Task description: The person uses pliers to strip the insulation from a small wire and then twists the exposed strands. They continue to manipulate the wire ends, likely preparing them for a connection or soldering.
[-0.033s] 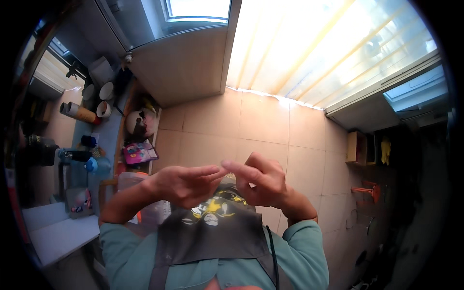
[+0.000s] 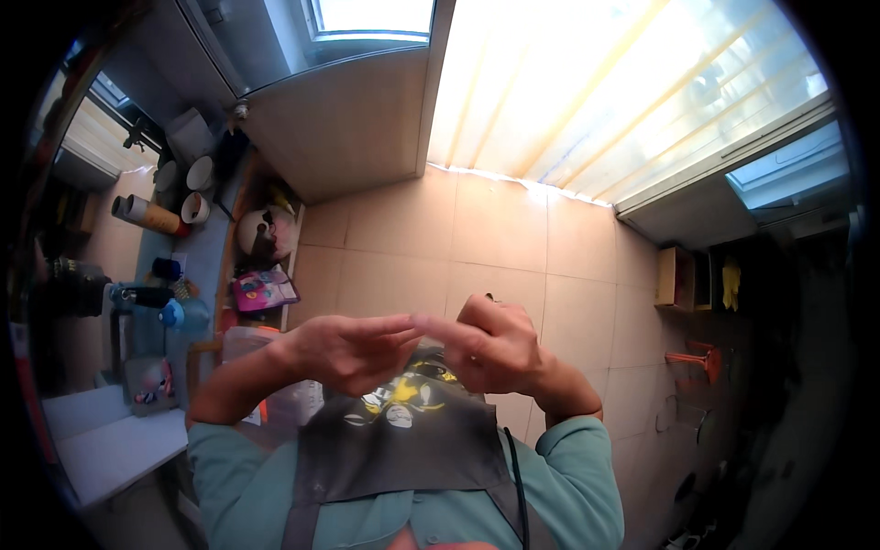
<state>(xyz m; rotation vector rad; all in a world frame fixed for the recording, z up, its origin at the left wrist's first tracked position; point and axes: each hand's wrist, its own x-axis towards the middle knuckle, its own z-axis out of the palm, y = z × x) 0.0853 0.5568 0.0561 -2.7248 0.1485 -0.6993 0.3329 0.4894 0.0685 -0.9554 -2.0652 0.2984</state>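
In front of my chest both hands are raised and meet at the fingertips. My left hand [image 2: 344,353] has its fingers stretched out flat toward the right. Against its fingertips lies the extended index finger of my right hand [image 2: 500,348], whose other fingers are curled into the palm. A tiny dark bit [image 2: 493,298] shows at the upper edge of the right hand's knuckles; what it is, or whether it is held, cannot be made out. Below the hands is my dark apron [image 2: 403,449] with a yellow and white print, worn over a green shirt.
At left, a shelf holds cups [image 2: 196,207], a blue-capped bottle [image 2: 188,314] and a pink package [image 2: 266,288]. A clear plastic bin [image 2: 247,341] stands by my left arm. Ahead are a wooden panel [image 2: 339,128] and a bright strip curtain [image 2: 587,101]. An orange stool [image 2: 701,362] stands at right.
My right index finger has moved slightly left, further over the left fingertips. The tiny dark bit now shows by the right knuckles. My left hand has barely moved.
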